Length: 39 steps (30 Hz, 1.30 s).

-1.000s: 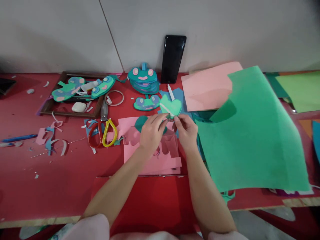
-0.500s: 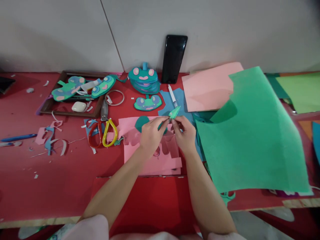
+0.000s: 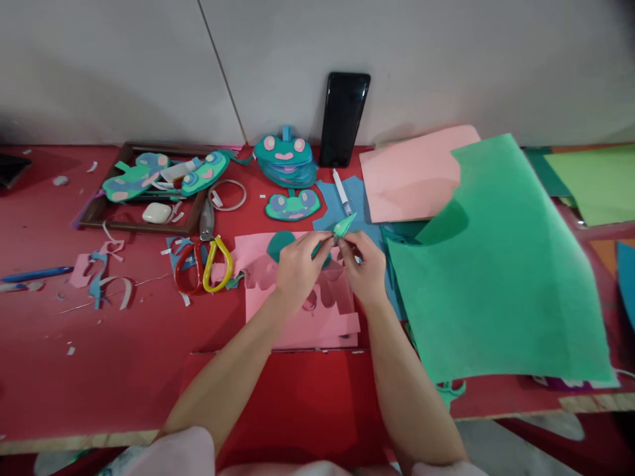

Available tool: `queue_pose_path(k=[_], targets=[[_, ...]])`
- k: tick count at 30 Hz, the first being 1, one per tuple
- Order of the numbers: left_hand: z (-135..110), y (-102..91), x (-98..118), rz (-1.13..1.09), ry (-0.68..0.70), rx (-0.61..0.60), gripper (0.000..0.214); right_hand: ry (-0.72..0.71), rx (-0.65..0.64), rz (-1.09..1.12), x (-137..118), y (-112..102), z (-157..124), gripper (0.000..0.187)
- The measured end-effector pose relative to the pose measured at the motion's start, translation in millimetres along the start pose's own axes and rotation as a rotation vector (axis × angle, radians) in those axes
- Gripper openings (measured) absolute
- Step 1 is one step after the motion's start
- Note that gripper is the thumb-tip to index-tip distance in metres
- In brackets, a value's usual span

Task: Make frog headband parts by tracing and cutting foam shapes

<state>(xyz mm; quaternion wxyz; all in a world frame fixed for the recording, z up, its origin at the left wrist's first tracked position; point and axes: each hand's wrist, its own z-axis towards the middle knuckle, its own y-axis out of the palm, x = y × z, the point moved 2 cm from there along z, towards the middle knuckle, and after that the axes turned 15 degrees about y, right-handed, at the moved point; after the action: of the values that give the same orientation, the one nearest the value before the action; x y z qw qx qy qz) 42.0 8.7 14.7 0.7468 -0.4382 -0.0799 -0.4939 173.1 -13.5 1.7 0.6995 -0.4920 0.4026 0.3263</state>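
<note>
Between my fingertips is a small, pointed light green felt piece (image 3: 343,226). My left hand (image 3: 301,264) pinches it from the left, and my right hand (image 3: 363,261) grips it from the right. Its lower part is hidden by my fingers. Below both hands lies a pink felt sheet (image 3: 297,324) with cut-out holes. A dark teal round piece (image 3: 282,246) rests on that sheet beside my left hand. Just beyond the fingertips, a white pen (image 3: 341,190) lies on a blue felt scrap (image 3: 358,192).
Scissors (image 3: 206,254) with red and yellow handles lie left of the pink sheet. Behind are a wooden frame (image 3: 139,225), stacked frog-face felt shapes (image 3: 285,158) and a phone (image 3: 345,119) leaning on the wall. A large green felt sheet (image 3: 516,284) covers the right side.
Both hands stay almost still, holding the light green piece. The whole view has shifted very slightly.
</note>
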Motion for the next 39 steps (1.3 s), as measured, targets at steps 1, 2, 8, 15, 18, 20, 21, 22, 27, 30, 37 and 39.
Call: queue_pose_path(k=[1,2,8,15,18,20,21,22,27,30,37,39], targets=[[-0.2,0.1,-0.2,0.003,-0.002,0.0,0.011,0.003,-0.002,0.005,0.2,0.1,0.0,0.012],[-0.4,0.2,-0.4,0.006,-0.001,0.0,0.011,0.007,-0.003,0.01,0.4,0.1,0.0,0.012],[-1.1,0.1,-0.2,0.013,0.032,0.007,0.012,0.019,-0.007,0.019,0.0,-0.1,0.2,0.012],[-0.7,-0.5,-0.9,0.034,0.048,-0.005,0.011,0.03,-0.007,0.007,0.2,0.3,0.2,0.014],[-1.0,-0.4,-1.4,0.049,0.071,-0.007,0.011,0.029,-0.008,0.01,0.0,0.4,0.2,0.014],[-1.3,-0.2,-1.9,0.059,0.08,-0.012,0.012,0.028,-0.009,0.008,-0.1,0.4,0.2,0.013],[-1.5,0.0,-2.1,0.064,0.087,-0.014,0.012,0.028,-0.01,0.007,-0.1,0.4,0.1,0.013],[-1.7,0.1,-2.3,0.069,0.096,-0.014,0.012,0.027,-0.011,0.006,0.0,0.4,0.2,0.013],[-3.1,1.0,-3.3,0.119,0.142,-0.034,0.013,0.019,-0.016,0.015,-0.6,0.1,0.6,0.013],[-3.5,0.6,-3.6,0.137,0.175,-0.035,0.013,0.022,-0.019,0.008,-1.2,-0.2,0.8,0.014],[-3.3,-1.2,-3.5,0.177,0.205,-0.042,0.013,0.014,-0.016,0.01,-0.7,-0.1,0.4,0.013],[-3.6,-0.8,-3.8,0.198,0.216,-0.051,0.014,0.011,-0.017,0.005,-0.4,0.1,0.4,0.014]])
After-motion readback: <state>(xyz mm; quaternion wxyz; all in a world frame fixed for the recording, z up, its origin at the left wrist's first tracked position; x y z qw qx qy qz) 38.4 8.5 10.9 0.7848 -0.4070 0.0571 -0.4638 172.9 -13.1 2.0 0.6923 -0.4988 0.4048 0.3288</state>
